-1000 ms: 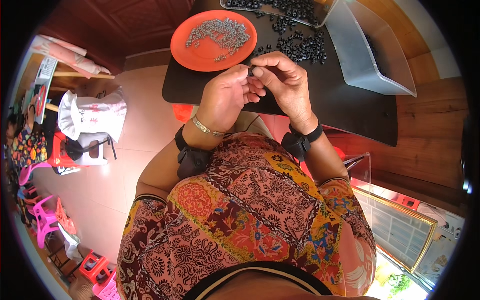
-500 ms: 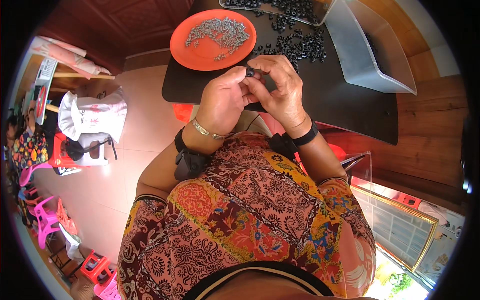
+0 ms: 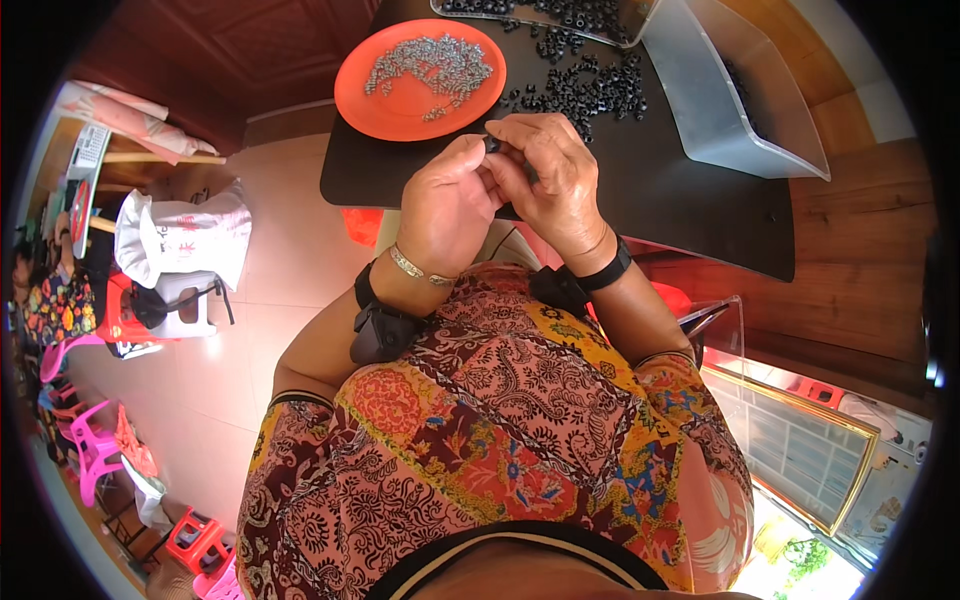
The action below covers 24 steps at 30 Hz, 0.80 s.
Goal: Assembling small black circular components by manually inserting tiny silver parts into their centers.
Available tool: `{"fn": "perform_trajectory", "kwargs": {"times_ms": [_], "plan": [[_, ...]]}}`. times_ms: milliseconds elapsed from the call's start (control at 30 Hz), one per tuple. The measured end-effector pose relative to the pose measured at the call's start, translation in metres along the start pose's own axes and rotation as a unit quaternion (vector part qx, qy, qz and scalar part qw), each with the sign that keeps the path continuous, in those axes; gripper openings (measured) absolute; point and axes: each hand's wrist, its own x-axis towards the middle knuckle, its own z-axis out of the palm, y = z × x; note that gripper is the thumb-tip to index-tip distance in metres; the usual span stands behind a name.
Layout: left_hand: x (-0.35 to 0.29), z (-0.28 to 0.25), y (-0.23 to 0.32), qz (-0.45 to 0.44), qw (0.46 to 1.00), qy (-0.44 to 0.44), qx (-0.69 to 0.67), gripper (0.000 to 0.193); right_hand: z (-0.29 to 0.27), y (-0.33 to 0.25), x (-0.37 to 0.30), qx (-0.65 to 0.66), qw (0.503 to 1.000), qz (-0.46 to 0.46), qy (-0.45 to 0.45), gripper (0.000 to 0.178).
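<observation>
Over the table's near edge, my two hands meet at the fingertips. My left hand (image 3: 438, 207) pinches a small black round plastic part (image 3: 491, 145) between thumb and fingers. Against it, my right hand (image 3: 556, 188) has its thumb and fingers drawn together, its index finger reaching over the part; whatever lies between those fingertips is hidden. Just beyond my left hand stands an orange-red plate (image 3: 362, 112) holding many small silver metal pieces (image 3: 432, 66), like screws. A loose heap of similar black parts (image 3: 592, 97) lies on the table past my right hand.
The black table (image 3: 690, 205) carries a clear tray (image 3: 628, 42) of black parts at the back and a grey translucent bin (image 3: 700, 120) at the right. A white sack (image 3: 190, 235) sits on a stool at left. Several pink and red stools stand farther off.
My right index finger has come down over the black part, covering more of it, and the right fingers have closed in. The whole view has shifted slightly.
</observation>
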Motion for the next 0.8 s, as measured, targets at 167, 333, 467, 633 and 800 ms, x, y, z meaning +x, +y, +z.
{"fn": "perform_trajectory", "kwargs": {"times_ms": [167, 333, 467, 633, 800], "plan": [[0.001, -0.01, -0.005, 0.011, 1.0, -0.025, -0.014, 0.019, 0.001, -0.004, 0.001, -0.054, 0.998, -0.03, -0.008, 0.033], [-0.001, -0.007, -0.009, -0.008, 0.997, 0.044, -0.068, 0.014, 0.004, -0.005, -0.003, -0.062, 0.997, -0.034, -0.021, 0.034], [0.0, -0.016, -0.012, -0.016, 0.995, 0.052, -0.085, 0.015, 0.006, -0.005, -0.004, -0.077, 0.995, -0.049, -0.047, 0.031], [-0.004, -0.013, -0.013, -0.028, 0.99, 0.092, -0.101, 0.02, 0.01, -0.005, -0.009, -0.1, 0.989, -0.062, -0.087, 0.029], [-0.003, -0.016, -0.005, -0.023, 0.998, 0.013, -0.059, 0.023, 0.003, -0.006, 0.0, -0.067, 0.994, -0.042, -0.081, 0.031]]}}
